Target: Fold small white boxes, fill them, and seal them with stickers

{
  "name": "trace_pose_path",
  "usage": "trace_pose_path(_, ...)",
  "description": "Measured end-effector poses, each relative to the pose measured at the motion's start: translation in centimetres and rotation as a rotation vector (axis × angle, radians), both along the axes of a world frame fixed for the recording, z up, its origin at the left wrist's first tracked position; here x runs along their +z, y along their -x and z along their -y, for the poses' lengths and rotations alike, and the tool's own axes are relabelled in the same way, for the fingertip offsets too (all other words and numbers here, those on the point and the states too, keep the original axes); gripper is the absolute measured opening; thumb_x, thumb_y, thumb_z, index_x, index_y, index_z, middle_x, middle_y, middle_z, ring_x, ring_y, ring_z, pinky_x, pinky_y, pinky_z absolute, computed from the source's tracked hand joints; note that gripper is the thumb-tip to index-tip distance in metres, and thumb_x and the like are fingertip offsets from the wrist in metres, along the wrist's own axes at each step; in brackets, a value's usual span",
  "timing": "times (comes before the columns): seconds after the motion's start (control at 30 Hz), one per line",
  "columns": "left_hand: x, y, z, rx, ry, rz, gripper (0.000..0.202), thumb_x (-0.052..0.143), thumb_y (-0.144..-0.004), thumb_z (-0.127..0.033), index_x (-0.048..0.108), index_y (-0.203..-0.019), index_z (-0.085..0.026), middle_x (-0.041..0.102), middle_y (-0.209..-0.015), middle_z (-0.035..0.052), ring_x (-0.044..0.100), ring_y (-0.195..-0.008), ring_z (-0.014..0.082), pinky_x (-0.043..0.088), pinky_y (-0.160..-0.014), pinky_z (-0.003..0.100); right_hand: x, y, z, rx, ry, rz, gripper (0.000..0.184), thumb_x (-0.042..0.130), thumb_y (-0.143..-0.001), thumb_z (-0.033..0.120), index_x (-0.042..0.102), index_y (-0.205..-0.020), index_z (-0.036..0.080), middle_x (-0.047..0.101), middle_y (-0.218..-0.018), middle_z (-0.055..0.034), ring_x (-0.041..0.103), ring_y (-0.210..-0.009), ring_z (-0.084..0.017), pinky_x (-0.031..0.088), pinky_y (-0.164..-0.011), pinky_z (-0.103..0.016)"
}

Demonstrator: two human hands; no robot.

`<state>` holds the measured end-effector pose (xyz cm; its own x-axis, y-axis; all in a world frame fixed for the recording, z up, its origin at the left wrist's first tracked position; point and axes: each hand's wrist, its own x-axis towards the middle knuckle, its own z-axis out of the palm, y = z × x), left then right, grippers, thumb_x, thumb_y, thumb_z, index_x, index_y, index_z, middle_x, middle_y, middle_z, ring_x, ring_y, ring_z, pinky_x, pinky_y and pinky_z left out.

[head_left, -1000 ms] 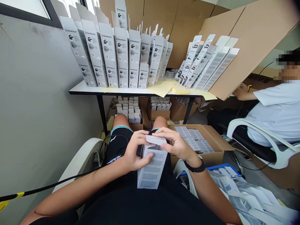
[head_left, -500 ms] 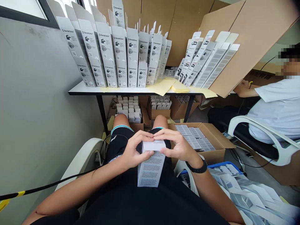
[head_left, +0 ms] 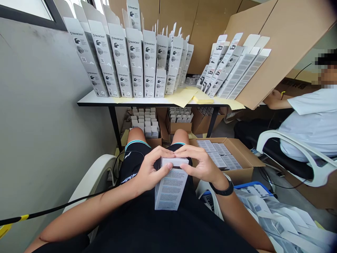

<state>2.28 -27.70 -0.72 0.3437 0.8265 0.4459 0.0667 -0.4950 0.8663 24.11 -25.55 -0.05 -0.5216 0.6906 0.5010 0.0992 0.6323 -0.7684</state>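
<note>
While the left hand [head_left: 150,169] and right hand [head_left: 200,167] clasp a white carton [head_left: 170,189], SilverCrest boxes [head_left: 118,52] stand along the table [head_left: 89,101].

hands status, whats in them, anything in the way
Left hand and right hand both gripping white printed carton at its top end, over lap. Black cable alongside left arm.

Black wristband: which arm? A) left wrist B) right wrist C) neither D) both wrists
B. The black wristband sits on the wrist behind the right hand, which is on the white carton along with the other hand; the left wrist is bare.
</note>
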Motion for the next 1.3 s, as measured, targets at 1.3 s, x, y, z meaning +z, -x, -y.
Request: trace_pose_path(1.3,-2.0,0.7,-1.3,-0.082,-0.116,-0.217,0.043,0.073,-0.084,-0.029,0.06,-0.124,-0.02,0.054,-0.137,0.0143,0.053,-0.131,0.0281,0.047,-0.11,0.046,1.4,-1.0,0.7,0.001,-0.028,0.537,0.044,0.054,-0.1,0.034,0.058,-0.142,0.019,0.056,-0.145,-0.01,0.052,-0.137,-0.027,0.045,-0.116,-0.049)
